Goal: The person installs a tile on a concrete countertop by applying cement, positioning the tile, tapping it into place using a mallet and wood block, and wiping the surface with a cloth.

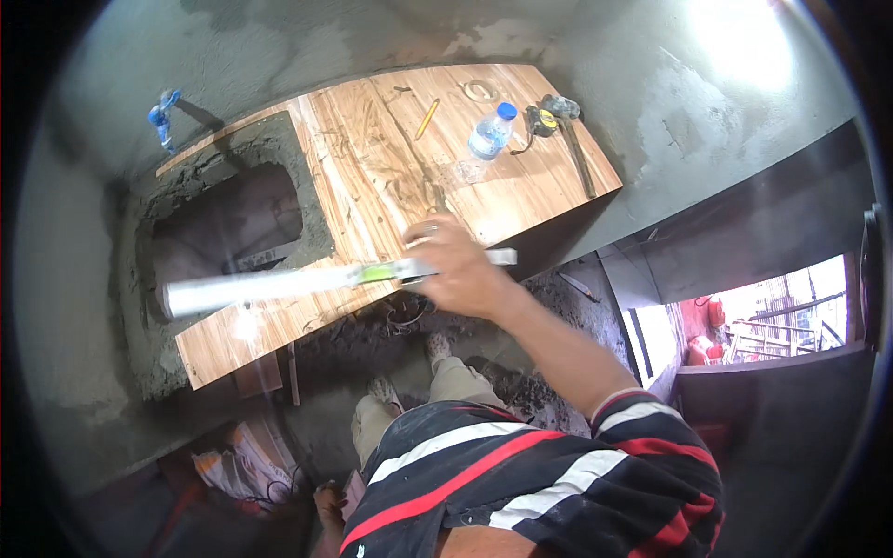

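Observation:
My right hand (451,265) is wrapped round a spirit level (372,273), a long silver bar with a bright green patch near my grip. The bar is raised over the front part of the wood-patterned counter (363,149), and its left end is smeared by motion. It crosses the near side of a rectangular opening edged with rough grey mortar (314,191). Low at my left side, my left hand (328,502) shows only in part, beside a pinkish thing (353,491); whether its fingers hold that cannot be made out.
On the counter lie a yellow pencil (427,119), a tape ring (480,90), a water bottle (492,132), a tape measure (539,121) and a dark long-handled tool (578,158). A blue tap (162,119) juts from the wall. Below stands a white sack (249,460); debris covers the floor.

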Available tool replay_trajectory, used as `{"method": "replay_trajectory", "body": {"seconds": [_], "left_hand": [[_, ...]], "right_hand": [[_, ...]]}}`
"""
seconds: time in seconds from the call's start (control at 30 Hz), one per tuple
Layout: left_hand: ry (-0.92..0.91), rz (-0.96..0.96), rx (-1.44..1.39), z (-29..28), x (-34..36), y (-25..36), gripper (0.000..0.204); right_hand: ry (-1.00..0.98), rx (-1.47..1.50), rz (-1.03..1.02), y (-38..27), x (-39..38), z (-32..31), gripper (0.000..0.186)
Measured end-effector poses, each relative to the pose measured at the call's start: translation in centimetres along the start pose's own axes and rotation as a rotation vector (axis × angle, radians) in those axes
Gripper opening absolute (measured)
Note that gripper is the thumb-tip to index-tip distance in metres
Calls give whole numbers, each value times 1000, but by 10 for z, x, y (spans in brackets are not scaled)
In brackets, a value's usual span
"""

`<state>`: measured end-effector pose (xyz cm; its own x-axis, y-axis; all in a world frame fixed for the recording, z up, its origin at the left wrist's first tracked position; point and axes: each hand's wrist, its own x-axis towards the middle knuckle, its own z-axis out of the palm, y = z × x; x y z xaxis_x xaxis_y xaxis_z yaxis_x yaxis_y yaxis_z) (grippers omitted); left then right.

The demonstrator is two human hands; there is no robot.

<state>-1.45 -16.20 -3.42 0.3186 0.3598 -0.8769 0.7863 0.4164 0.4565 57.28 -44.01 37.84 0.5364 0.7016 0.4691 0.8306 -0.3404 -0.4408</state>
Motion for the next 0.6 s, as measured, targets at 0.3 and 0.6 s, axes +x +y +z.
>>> {"method": "replay_trajectory", "body": {"seconds": [0.3, 0.6], "left_hand": [[-162, -101, -505, 7, 56, 97, 14], [100, 83, -70, 118, -7, 169, 13]], "right_hand": [[462, -316, 672, 124, -60, -172, 25], [390, -157, 1035, 368, -45, -120, 48]]}}
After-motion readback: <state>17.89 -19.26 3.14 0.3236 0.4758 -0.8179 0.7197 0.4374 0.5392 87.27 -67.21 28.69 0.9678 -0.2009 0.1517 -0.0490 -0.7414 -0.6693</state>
